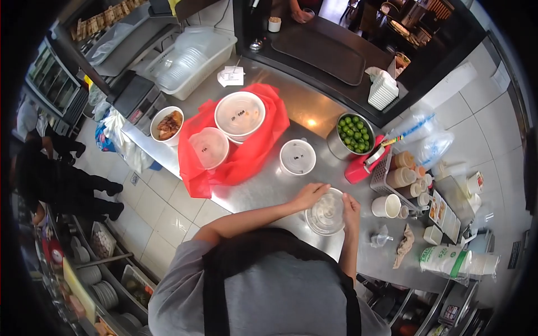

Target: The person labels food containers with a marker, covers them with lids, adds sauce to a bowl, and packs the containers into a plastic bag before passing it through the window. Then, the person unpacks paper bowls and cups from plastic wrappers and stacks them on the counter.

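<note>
Near the counter edge in front of me, a round food tub with a clear plastic lid sits between my two hands. My left hand grips its far left rim, fingers curled over the edge. Against the right rim, my right hand is closed on the same tub. Just beyond stands another lidded tub with dark writing on its lid. To the left, a red plastic bag lies open around a large lidded tub and a smaller lidded tub.
An uncovered bowl of food stands at the left counter edge. A metal pot of green limes, a grey basket of sauce bottles and a paper cup are to the right. Other people stand on the left.
</note>
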A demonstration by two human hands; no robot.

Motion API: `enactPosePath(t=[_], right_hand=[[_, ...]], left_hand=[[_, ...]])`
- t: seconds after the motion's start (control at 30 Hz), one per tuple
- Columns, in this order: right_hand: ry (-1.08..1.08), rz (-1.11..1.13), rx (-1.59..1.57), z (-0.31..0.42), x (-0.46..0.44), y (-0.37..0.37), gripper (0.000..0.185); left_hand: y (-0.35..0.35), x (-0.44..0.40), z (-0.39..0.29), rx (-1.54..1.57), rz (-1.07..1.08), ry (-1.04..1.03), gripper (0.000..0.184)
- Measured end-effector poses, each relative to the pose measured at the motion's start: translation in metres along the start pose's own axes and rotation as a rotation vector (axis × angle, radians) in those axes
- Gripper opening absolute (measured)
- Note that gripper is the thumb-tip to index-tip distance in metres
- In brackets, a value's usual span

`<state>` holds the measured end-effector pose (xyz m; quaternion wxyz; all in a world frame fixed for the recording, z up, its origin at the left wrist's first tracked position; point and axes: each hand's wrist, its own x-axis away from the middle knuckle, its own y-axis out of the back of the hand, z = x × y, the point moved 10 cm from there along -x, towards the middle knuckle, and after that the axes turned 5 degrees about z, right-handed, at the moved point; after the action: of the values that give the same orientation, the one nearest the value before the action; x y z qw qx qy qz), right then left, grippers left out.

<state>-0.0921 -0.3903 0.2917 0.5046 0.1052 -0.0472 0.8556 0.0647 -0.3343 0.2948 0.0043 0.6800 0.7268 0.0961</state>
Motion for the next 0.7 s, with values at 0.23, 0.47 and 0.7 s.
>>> enactPosePath(t=[0.23, 0.47, 0.7], right_hand=[[0.21, -0.394, 0.048, 0.008, 0.033, 0.026, 0.038], [0.341, -0.348, 0.189, 0.031, -0.008, 0.015, 0.038], [0.402, -0.579, 0.466, 0.067, -0.011, 0.06, 0.042]], left_hand=[[0.0, -0.001, 0.014, 0.07, -0.124, -0.098, 0.046], [0.006, 0.002, 0.026, 0.266, -0.177, 0.011, 0.05], [-0.016, 0.004, 0.028, 0.314, -0.121, -0.012, 0.051]])
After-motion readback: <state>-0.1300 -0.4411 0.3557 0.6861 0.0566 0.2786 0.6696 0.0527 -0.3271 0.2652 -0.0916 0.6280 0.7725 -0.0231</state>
